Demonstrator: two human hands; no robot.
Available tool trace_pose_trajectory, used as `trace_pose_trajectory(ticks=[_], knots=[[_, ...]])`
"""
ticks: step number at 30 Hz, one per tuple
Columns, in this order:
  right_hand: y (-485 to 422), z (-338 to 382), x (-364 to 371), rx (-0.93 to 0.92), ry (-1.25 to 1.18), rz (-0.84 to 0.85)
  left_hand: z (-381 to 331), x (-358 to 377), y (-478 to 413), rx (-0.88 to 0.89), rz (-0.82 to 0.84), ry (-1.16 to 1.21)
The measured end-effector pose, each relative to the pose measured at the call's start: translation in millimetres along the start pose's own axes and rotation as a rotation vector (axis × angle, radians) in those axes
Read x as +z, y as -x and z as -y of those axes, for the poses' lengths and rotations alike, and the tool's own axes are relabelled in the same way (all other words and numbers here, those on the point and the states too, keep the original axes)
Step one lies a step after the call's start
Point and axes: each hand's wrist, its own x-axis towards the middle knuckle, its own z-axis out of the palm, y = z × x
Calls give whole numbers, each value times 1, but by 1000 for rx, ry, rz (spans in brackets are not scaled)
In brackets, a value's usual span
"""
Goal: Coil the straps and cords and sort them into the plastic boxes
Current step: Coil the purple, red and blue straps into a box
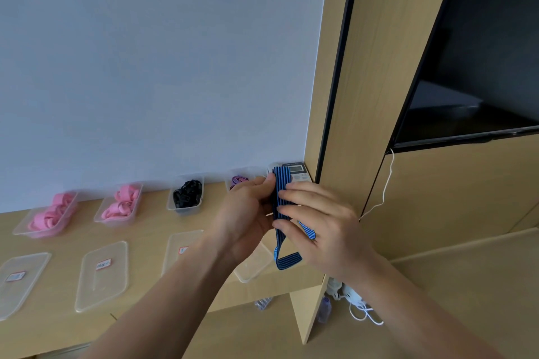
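A blue-and-black striped strap [281, 183] is held upright above the wooden desk, folded into flat loops. My left hand [248, 213] grips the folded bundle from the left. My right hand [318, 224] holds it from the right with fingers laid across the loops. A loose loop of the strap [287, 259] hangs below the hands. Along the wall stand plastic boxes: two with pink straps [49, 216] [121, 204], one with black cords [186, 194], one with purple cords [237, 181].
Several clear lids with red-edged labels [102, 274] lie in a row on the desk's [145, 230] near side. An empty box [252, 267] sits under my left wrist. A calculator [297, 172] stands in the corner. A dark screen [472, 67] hangs at right.
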Motion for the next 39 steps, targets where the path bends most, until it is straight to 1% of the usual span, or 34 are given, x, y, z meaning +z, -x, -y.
trace_pose_trajectory(ticks=[2, 4, 5, 7, 8, 9, 10, 13, 16, 21, 23, 30, 34, 39], knots=[[-5, 0, -4, 63, -52, -25, 3, -1, -1, 21, 4, -31], [-13, -2, -9, 208, -40, -20, 6, -1, -1, 34, 19, -55], [-18, -4, -11, 318, -49, 27, 6, 0, -1, 40, 31, -71], [-26, -8, -14, 524, -128, 201, 5, 0, 0, 37, 54, -109], [-30, -9, -15, 589, -182, 280, 5, 0, 0, 27, 64, -118], [-32, -12, -16, 624, -234, 330, 5, -1, 0, 14, 75, -115], [-33, -13, -17, 644, -271, 343, 4, -2, 0, 1, 85, -101], [-36, -16, -20, 688, -315, 293, 5, -3, 0, -28, 80, -97], [-36, -16, -19, 694, -317, 238, 7, -1, 3, -45, 47, -156], [-39, -13, -18, 643, -248, 140, 9, 1, 3, -98, 1, -85], [-42, -13, -18, 627, -232, 86, 10, 2, 4, -113, 10, -81], [-45, -13, -18, 547, -219, 1, 8, 6, 2, -76, 33, -66], [-42, -14, -16, 447, -152, -59, 8, 8, 0, -56, 9, -119], [-40, -14, -16, 316, -52, -129, 6, 10, 2, -89, 20, -181]])
